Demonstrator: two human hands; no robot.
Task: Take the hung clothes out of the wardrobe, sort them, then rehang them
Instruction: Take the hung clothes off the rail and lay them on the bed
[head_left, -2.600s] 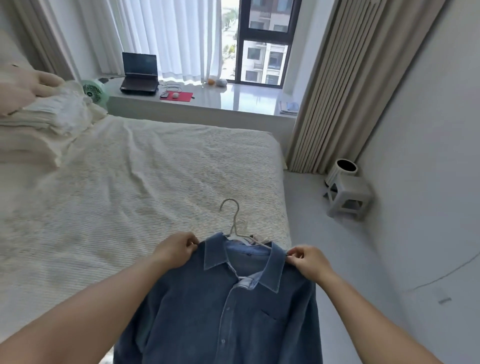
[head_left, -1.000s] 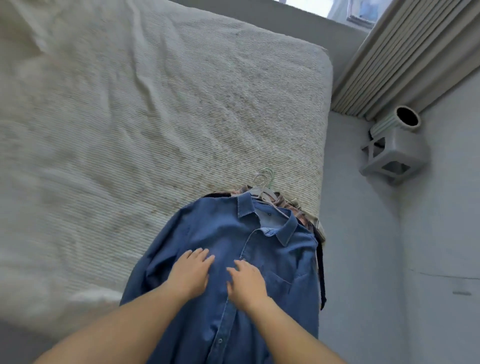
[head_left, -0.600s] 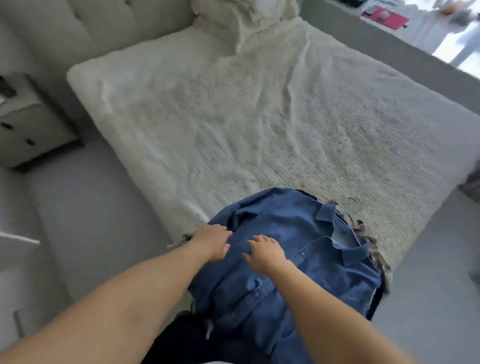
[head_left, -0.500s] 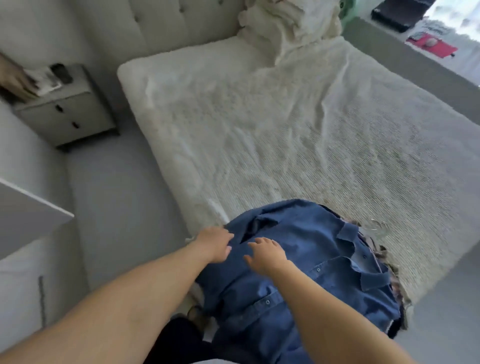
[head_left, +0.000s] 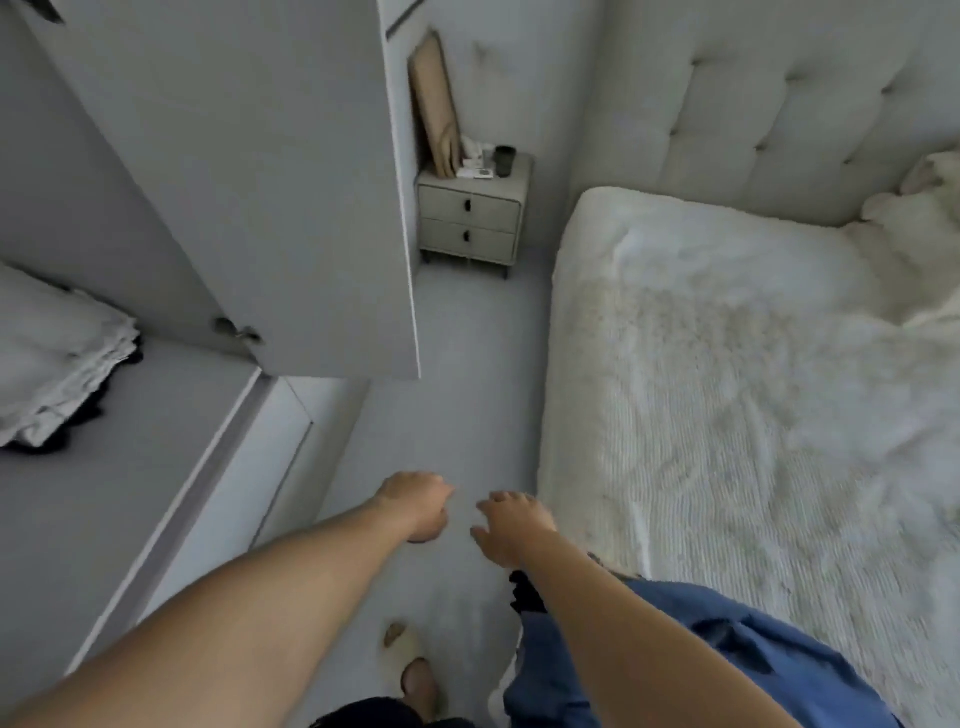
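The blue denim shirt (head_left: 769, 670) lies on the near corner of the bed (head_left: 727, 415), partly hanging over the edge, with dark clothes under it. My left hand (head_left: 415, 506) hovers over the floor with its fingers curled loosely, holding nothing. My right hand (head_left: 511, 527) is beside it, fingers spread, also empty and off the shirt. The wardrobe door (head_left: 249, 182) stands open at the upper left. Folded white and dark cloth (head_left: 57, 369) lies on a wardrobe shelf at the far left.
A grey floor strip (head_left: 457, 405) runs between the wardrobe and the bed. A two-drawer nightstand (head_left: 470, 218) with a dark cup and small items stands at its far end. A tufted headboard (head_left: 779, 104) backs the bed. My slippered foot (head_left: 410, 670) shows below.
Both hands have lifted off the blue shirt and hang over the floor. My view has swung left from the bed toward the wardrobe and nightstand.
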